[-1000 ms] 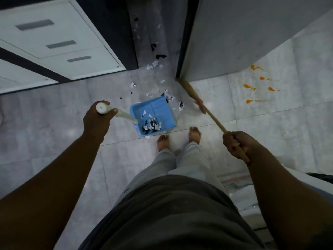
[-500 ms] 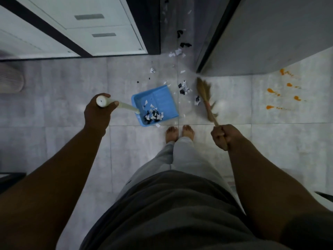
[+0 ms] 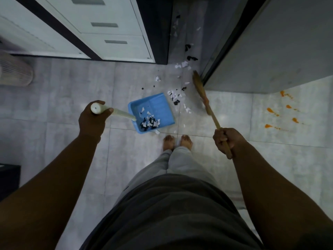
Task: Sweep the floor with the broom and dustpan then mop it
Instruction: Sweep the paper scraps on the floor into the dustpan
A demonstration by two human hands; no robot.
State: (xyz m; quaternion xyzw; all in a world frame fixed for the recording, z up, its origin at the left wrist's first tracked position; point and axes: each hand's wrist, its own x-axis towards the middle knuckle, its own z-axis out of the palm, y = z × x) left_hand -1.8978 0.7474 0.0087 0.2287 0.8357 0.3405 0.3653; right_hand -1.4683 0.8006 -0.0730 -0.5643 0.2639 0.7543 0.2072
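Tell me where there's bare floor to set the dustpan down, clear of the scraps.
Bare tiles lie left of the dustpan, between the white cabinet and the left hand, and right of the feet, short of the orange stains. Crowded: paper scraps between dustpan and broom, and up the gap beyond.

Blue dustpan (image 3: 158, 107) beside tilted broom (image 3: 201, 91)

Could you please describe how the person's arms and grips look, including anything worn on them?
Both arms are bare as far up as the view shows: no sleeve covers the left forearm or right forearm. The left grip and right grip wear no gloves, and no watch, bracelet or ring shows.
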